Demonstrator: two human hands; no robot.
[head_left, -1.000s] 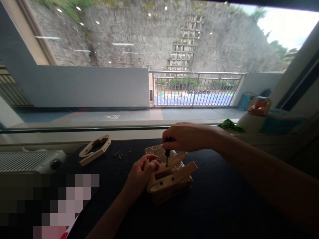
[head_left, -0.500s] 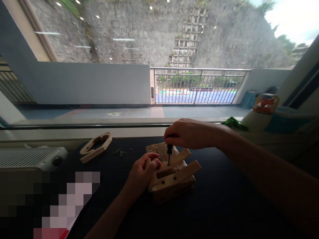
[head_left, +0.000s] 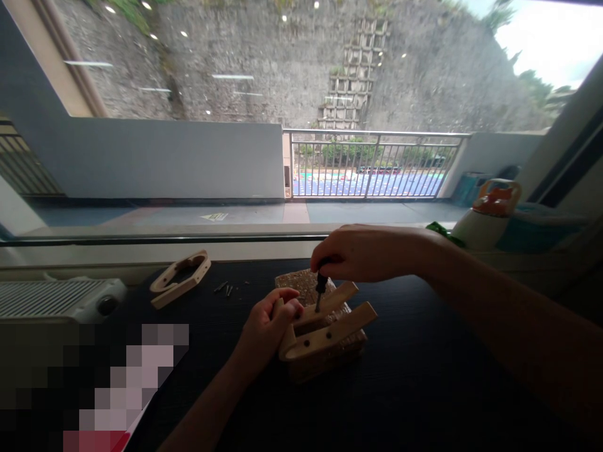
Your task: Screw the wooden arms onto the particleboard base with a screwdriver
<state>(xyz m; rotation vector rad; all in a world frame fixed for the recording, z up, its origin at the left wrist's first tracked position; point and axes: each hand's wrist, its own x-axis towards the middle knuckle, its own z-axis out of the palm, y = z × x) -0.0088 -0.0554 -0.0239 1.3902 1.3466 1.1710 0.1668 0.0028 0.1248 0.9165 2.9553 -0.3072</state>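
Observation:
My right hand [head_left: 346,254] is closed around the dark handle of a screwdriver [head_left: 321,287], which points down with a slight tilt. Its tip meets the far arm of a U-shaped wooden piece [head_left: 315,344]. Two dark holes show in the near arm of that piece. My left hand [head_left: 271,314] grips its rounded left end, thumb and fingers pressed on the wood. Underneath lies a brown block [head_left: 296,284] with a shiny, bumpy surface like bubble wrap. What the screwdriver tip sits in is too small to make out.
On the dark tabletop [head_left: 424,376], a second wooden frame [head_left: 181,279] lies at the left, with several small screws [head_left: 228,290] beside it. A white radiator [head_left: 56,298] stands at the far left. By the window are a white jug with an orange top [head_left: 485,216] and a green cloth [head_left: 443,233].
The screwdriver handle leans slightly more to the right. Both hands stay in nearly the same place, and the view has shifted a little.

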